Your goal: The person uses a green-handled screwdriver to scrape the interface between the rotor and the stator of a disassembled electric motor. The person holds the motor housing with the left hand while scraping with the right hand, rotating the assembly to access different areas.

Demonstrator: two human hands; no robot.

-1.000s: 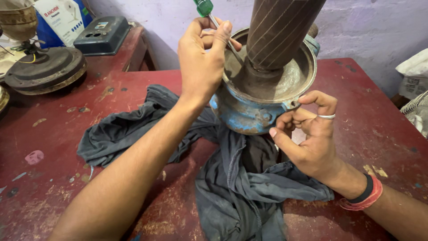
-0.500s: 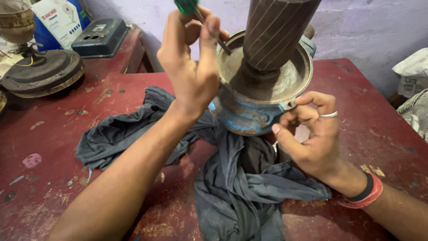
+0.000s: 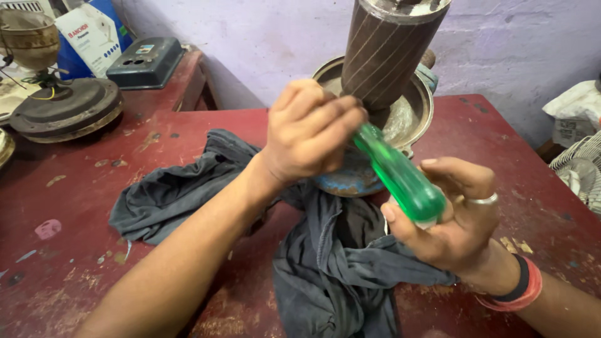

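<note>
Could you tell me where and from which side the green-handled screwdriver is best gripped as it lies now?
Probably on the green handle, near its rounded butt. The left hand already wraps the upper end next to the ribbed rotor, while the lower end points toward the right hand, whose palm sits open under it. Coming from below right looks clearest; the shaft is hidden.

repair workshop: dismantled fan motors [image 3: 66,109]

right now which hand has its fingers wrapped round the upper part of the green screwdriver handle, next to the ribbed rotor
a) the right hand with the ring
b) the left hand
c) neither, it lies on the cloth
b: the left hand grips the upper part of the green screwdriver handle beside the ribbed rotor, while the ringed right hand meets its lower butt end.
</note>
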